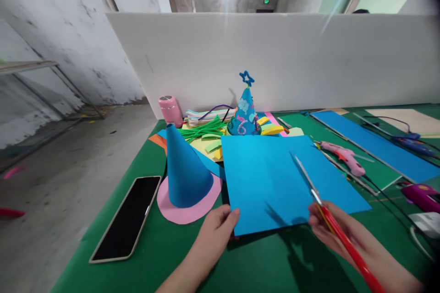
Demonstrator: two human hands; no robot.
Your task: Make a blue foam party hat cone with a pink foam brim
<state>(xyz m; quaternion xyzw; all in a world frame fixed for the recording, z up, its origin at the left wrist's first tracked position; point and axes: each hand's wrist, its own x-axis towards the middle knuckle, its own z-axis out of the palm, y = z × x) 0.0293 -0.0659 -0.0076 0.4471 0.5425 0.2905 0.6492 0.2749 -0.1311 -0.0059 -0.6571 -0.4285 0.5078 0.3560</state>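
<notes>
A large sheet of blue paper lies in front of me, its near left corner pinched by my left hand. My right hand is closed around red-handled scissors, whose blades point up and away over the sheet, casting a shadow on it. Whether the right fingers also touch the paper's near edge I cannot tell. Left of the sheet, a plain blue paper cone stands on a pink paper disc. Behind the sheet is a decorated blue party hat topped with a star.
A phone lies at the table's left edge. Green pipe cleaners and a pink cylinder sit behind the cone. On the right are a pink glue gun with its cord, blue strips and a magenta device. A white partition stands behind.
</notes>
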